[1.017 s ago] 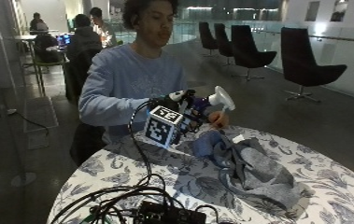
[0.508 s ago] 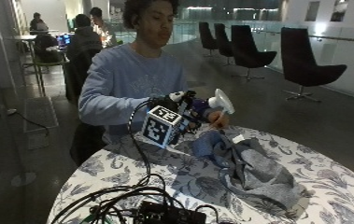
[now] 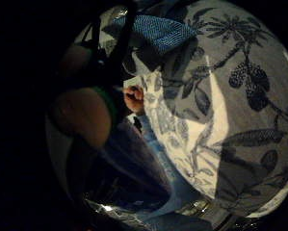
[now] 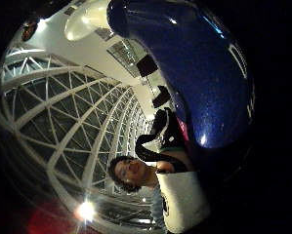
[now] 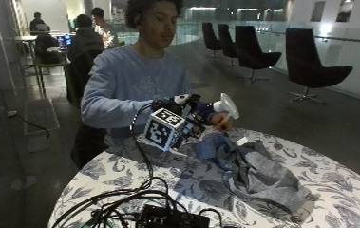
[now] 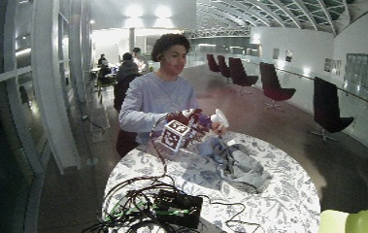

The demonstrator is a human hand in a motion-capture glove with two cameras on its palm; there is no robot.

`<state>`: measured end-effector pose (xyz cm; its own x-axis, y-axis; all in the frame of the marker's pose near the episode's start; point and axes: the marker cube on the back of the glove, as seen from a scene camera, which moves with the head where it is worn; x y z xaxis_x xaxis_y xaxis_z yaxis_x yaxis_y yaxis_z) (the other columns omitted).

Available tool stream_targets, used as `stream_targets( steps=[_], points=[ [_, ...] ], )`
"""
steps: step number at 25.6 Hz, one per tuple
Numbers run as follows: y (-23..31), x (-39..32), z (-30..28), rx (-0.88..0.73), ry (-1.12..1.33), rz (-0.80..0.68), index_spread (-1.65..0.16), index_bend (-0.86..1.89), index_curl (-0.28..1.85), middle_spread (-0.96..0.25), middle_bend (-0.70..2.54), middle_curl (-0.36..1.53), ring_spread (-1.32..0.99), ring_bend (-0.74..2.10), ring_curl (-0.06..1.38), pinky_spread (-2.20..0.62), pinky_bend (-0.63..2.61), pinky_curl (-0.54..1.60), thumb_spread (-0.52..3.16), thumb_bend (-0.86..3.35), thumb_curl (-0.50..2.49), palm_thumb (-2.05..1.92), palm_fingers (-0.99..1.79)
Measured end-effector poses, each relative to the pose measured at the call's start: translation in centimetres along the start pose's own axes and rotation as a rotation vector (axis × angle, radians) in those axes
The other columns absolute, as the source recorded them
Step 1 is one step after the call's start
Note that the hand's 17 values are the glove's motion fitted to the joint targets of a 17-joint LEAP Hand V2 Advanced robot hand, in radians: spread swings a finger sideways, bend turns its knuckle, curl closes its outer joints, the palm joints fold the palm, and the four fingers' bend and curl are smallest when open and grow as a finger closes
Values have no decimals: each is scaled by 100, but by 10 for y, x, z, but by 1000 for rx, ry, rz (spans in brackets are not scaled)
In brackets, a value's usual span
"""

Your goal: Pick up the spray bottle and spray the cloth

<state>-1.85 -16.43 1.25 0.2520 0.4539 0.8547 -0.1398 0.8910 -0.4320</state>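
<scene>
Above the near edge of the round worktop, the gloved right hand has its fingers curled round the spray bottle, holding it lifted clear of the surface. In the thumb-side palm view the bottle's glossy blue body fills much of the picture, right against the palm. The bottle's white head points away from the person's chest, out over the cloth. The bare left hand sits just beside and below that head, touching or nearly touching the bottle; which of the two I cannot tell.

The cloth, a grey-blue crumpled heap, lies on the floral covering of the worktop just below and beyond the hands, its near end bunched up under the bare hand. A tangle of black cables and a dark box lie at the worktop's front, well apart from the cloth.

The main risk appears to be aim: the nozzle looks roughly level rather than tipped down, so a squeeze now could send mist over the cloth onto the covering. The bare hand near the head could also catch the spray.

No brand, label or writing on the bottle can be read.
</scene>
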Motion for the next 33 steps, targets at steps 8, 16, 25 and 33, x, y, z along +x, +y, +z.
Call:
stream_targets(
  steps=[8,16,25,33],
  points=[
    [-16,-47,25,86,40,-332,-33,4,2,2,49,43,8,82,40,25,63,38,97,-2,51,77,67],
    [-66,-79,106,-83,129,-738,-34,6,4,0,49,43,6,80,40,21,55,36,95,-2,52,77,65],
    [-148,-48,176,-189,354,-874,-35,6,7,-2,47,43,4,77,39,18,47,34,95,-2,52,78,60],
    [-171,-44,185,-141,270,-820,-35,8,9,-3,47,43,4,73,37,17,37,32,96,-2,51,79,54]
  ],
)
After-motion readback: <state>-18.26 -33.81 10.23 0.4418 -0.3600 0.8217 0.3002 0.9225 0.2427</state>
